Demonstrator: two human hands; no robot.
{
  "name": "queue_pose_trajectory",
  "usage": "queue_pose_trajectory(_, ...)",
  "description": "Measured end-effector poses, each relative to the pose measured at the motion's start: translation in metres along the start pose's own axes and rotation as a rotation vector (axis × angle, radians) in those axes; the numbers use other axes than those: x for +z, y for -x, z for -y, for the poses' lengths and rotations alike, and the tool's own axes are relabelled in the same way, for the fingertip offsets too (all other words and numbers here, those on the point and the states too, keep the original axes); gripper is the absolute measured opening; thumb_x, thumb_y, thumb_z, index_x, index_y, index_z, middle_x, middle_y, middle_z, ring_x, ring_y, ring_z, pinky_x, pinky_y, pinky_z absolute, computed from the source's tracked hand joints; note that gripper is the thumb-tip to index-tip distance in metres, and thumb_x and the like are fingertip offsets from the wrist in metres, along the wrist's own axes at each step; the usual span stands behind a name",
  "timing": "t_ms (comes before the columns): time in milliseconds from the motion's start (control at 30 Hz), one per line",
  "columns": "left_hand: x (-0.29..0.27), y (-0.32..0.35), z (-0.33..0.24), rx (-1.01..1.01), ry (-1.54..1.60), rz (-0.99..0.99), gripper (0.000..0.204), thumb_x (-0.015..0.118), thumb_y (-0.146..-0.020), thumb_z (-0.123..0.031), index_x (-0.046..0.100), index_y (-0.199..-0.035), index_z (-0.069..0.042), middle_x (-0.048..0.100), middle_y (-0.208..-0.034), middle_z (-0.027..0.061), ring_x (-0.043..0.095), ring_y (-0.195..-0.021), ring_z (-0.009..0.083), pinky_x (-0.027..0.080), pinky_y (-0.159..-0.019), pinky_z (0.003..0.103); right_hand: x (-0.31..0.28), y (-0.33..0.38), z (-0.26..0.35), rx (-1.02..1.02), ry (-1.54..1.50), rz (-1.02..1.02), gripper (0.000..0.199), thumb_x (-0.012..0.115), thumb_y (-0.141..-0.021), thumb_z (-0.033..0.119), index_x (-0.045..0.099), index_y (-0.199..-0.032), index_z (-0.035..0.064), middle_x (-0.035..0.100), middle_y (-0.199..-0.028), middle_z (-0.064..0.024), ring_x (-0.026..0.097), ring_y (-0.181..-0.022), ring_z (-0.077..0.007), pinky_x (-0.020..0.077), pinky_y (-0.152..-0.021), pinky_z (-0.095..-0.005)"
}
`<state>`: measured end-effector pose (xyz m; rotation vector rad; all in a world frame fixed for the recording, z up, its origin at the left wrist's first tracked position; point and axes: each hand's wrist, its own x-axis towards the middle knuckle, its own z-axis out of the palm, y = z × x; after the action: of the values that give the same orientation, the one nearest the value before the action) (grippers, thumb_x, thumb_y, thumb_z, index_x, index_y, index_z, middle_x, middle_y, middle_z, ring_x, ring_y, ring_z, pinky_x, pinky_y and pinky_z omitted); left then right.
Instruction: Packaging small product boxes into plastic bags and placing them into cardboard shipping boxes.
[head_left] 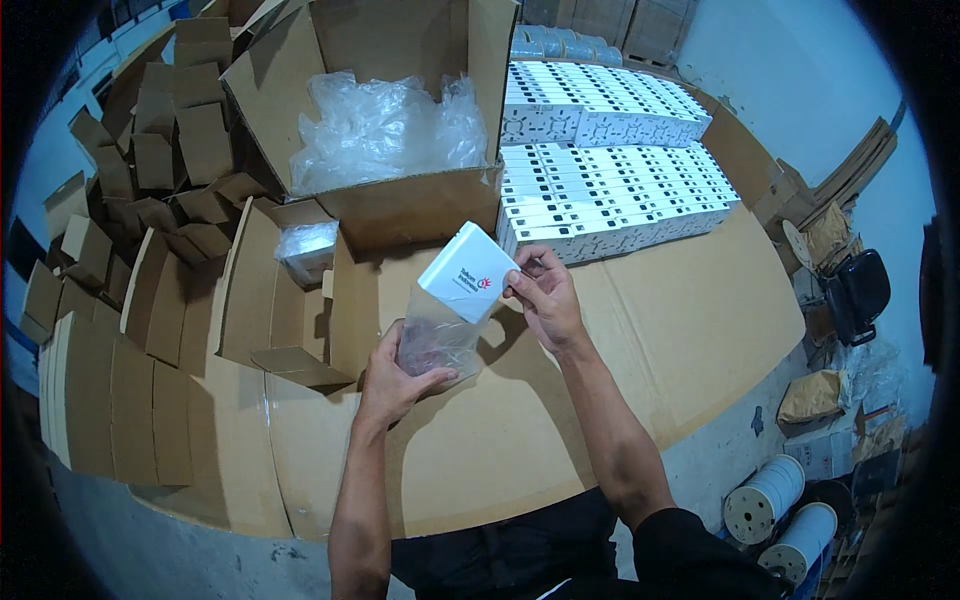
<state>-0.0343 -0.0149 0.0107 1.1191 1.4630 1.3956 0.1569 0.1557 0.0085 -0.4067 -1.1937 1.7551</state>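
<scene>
A flat white plastic case with a small red emblem and dark print is partly inside a clear plastic bag. My left hand grips the lower part of the bag, thumb in front. With thumb and fingers, my right hand pinches the right corner of the case, which sticks out above the bag's mouth. Both hands are above the cardboard-covered table. Just left of them stands an open carton with a plastic-wrapped item at its far end.
A large open box full of clear plastic bags stands behind my hands. Stacked rows of white units fill the back right. Several empty cartons crowd the left. Cable spools and a black chair are off the table's right side.
</scene>
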Motion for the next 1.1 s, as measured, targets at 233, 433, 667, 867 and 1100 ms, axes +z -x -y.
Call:
queue_pose_trajectory(233, 0.003, -0.001, 0.001, 0.047, 0.007, 0.016, 0.071, 0.092, -0.069, -0.007, 0.054, -0.128, 0.000, 0.067, -0.117, 0.0097, 0.065, -0.108, 0.0180, 0.053, -0.096, 0.034, 0.009, 0.003, 0.001, 0.081, 0.052, 0.048, 0.021, 0.069, -0.094, 0.003, 0.054, -0.109, 0.0058, 0.060, -0.103, -0.0046, 0.061, -0.095, -0.0121, 0.0567, -0.082, -0.0278)
queue_pose_trajectory(433, 0.004, -0.002, 0.005, 0.040, 0.075, 0.003, 0.068, 0.091, -0.070, -0.008, 0.055, -0.127, 0.000, 0.067, -0.114, 0.0082, 0.064, -0.107, 0.0168, 0.053, -0.096, 0.034, 0.016, 0.005, 0.003, 0.174, 0.082, 0.091, 0.021, 0.068, -0.095, 0.003, 0.053, -0.109, 0.0063, 0.057, -0.104, -0.0032, 0.059, -0.096, -0.0100, 0.0546, -0.079, -0.0254)
queue_pose_trajectory(667, 0.003, -0.004, 0.013, -0.046, 0.136, -0.029, 0.032, 0.074, -0.095, -0.016, 0.062, -0.120, 0.001, 0.068, -0.107, 0.0051, 0.063, -0.101, 0.0119, 0.052, -0.088, 0.030, 0.012, 0.004, -0.004, 0.044, 0.202, 0.152, 0.019, 0.069, -0.093, 0.000, 0.056, -0.107, 0.0034, 0.059, -0.101, -0.0017, 0.057, -0.096, -0.0102, 0.0499, -0.086, -0.0271)
queue_pose_trajectory(867, 0.012, -0.007, 0.014, 0.044, 0.161, -0.080, 0.028, 0.065, -0.102, -0.020, 0.063, -0.119, 0.002, 0.068, -0.107, 0.0049, 0.062, -0.098, 0.0109, 0.050, -0.088, 0.028, 0.016, 0.006, -0.003, 0.068, 0.279, 0.220, 0.019, 0.069, -0.093, 0.001, 0.059, -0.110, 0.0005, 0.062, -0.103, -0.0033, 0.060, -0.097, -0.0109, 0.0505, -0.087, -0.0270)
queue_pose_trajectory(1100, 0.014, -0.013, 0.030, 0.009, 0.193, -0.314, 0.029, 0.064, -0.103, -0.021, 0.063, -0.120, 0.002, 0.069, -0.105, 0.0061, 0.062, -0.095, 0.0110, 0.051, -0.086, 0.028, 0.034, 0.011, -0.008, 0.349, 0.259, 0.068, 0.030, 0.070, -0.097, 0.010, 0.061, -0.122, -0.0060, 0.069, -0.112, -0.0120, 0.065, -0.100, -0.0122, 0.0533, -0.084, -0.0254)
